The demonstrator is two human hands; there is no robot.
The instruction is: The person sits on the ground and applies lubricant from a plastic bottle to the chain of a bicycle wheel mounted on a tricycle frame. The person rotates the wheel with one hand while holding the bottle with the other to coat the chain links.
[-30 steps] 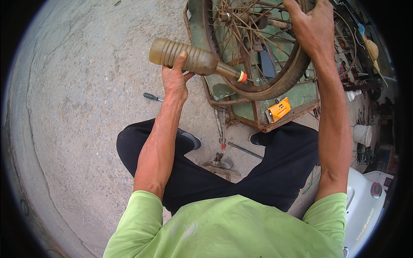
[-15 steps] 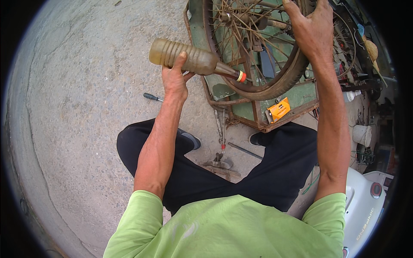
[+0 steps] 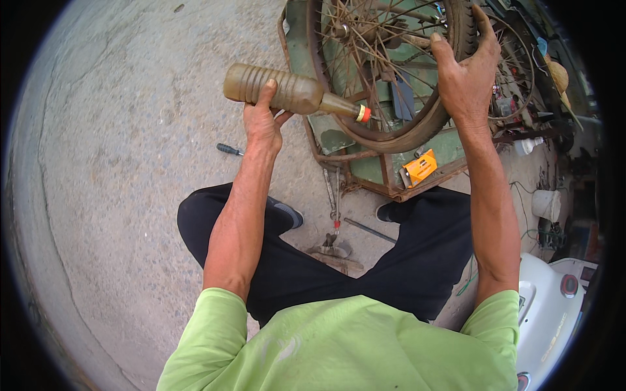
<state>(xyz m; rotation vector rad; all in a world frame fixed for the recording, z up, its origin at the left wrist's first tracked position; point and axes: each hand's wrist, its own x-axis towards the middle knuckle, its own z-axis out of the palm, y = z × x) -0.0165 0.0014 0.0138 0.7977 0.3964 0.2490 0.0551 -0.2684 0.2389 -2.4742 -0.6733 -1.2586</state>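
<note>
Shifting lower, the right grip (image 3: 467, 77) straddles the tyre (image 3: 462, 29), hold unclear, probably turning it; the left grip (image 3: 263, 122) clasps a bottle (image 3: 297, 93).

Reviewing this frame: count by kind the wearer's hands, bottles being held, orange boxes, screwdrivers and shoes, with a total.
Hands: 2 (left hand, right hand)
Held bottle: 1
Orange box: 1
Screwdriver: 1
Shoes: 2 (left shoe, right shoe)
Total: 7

The left hand (image 3: 263, 122) grips; right hand (image 3: 468, 85) spreads.
</note>
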